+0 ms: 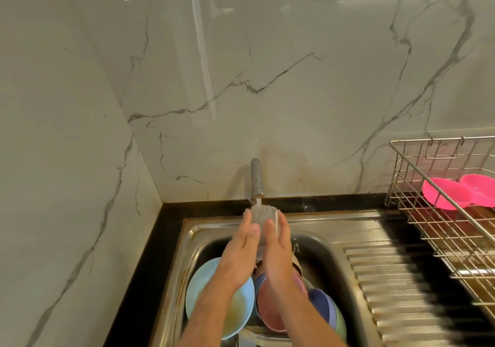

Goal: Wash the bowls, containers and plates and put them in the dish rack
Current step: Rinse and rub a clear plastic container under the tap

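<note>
Clear, textured plastic container (263, 216) sat upright under the steel tap's (256, 178) stream, pressed between left hand (241, 250) and right hand (276, 250), fingers straight. Pastel bowls (270, 306) lay in the steel sink (321, 242); pink plates (455, 195) in the wire rack (442, 228).

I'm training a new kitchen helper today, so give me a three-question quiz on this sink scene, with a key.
1. True or false: water runs from the metal tap onto the person's hands.
2. Which item already lies in the wire dish rack? A) a light blue plate B) a bright pink divided plastic plate C) a purple bowl
3. Fill in: the light blue round plate sits in the steel ____.

Key:
1. True; the left hand and right hand meet under the stream, fingers straight.
2. B, the bright pink divided plastic plate.
3. sink.
</note>
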